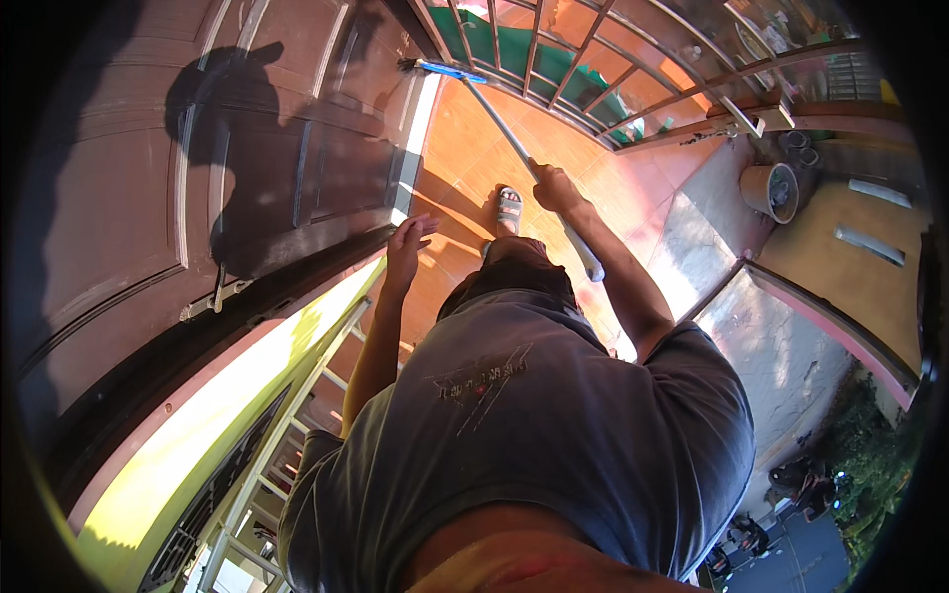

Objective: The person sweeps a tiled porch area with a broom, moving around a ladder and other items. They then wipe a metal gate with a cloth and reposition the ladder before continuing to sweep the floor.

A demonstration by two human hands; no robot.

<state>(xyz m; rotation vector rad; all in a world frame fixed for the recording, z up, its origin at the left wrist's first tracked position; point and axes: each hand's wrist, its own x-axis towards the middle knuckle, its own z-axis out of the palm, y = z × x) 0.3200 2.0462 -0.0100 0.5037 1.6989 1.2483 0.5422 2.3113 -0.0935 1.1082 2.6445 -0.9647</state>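
Observation:
My right hand [554, 187] is wrapped around the grey pole [504, 124] of a long-handled brush, partway along its length. The pole's thick pale end [586, 259] reaches back under my right forearm. At the far end, the blue brush head [451, 71] with dark bristles [408, 65] lies beside the lower edge of the brown panelled door [356, 170], near the metal gate. Whether the bristles touch the door or the floor, I cannot tell. My left hand [409, 244] is raised near the door's bottom corner, fingers apart and holding nothing.
Orange floor tiles [467, 133] surround my sandalled foot [509, 207]. A barred metal gate [563, 59] backed with green sheeting curves ahead. To the right stands a bucket [764, 194]; a ladder [259, 452] leans along the yellow wall [200, 400] at left. A door handle [216, 296] sticks out.

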